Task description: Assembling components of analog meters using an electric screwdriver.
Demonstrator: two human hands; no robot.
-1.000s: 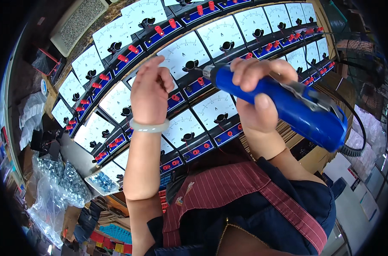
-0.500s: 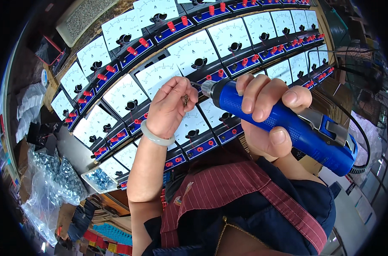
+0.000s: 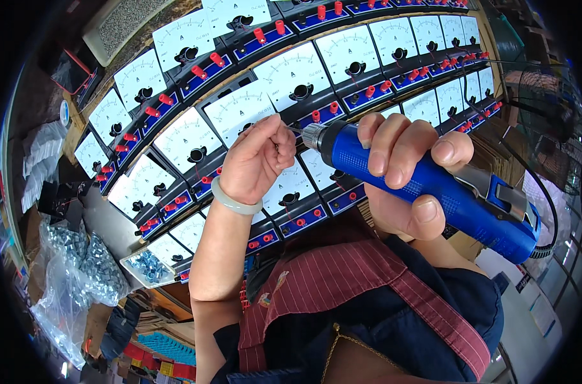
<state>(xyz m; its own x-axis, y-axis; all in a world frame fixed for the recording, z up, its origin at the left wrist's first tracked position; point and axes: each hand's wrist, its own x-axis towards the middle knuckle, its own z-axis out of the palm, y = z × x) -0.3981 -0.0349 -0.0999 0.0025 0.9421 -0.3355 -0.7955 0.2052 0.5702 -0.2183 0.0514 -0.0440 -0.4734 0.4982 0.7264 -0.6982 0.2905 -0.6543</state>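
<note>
screwdriver [image 3: 431, 185], a blue powered one, sits clamped in the right hand [image 3: 406, 173] near the middle over the rows of white meters [image 3: 291, 73], while the left hand [image 3: 259, 160] pinches something tiny at its tip, best kept straight and steady on the bit.

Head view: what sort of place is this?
Probably a small assembly workshop for electrical meters: rows of white-faced dial meters with red terminals, a blue corded electric screwdriver in the right hand, clear bags of small metal parts.
</note>
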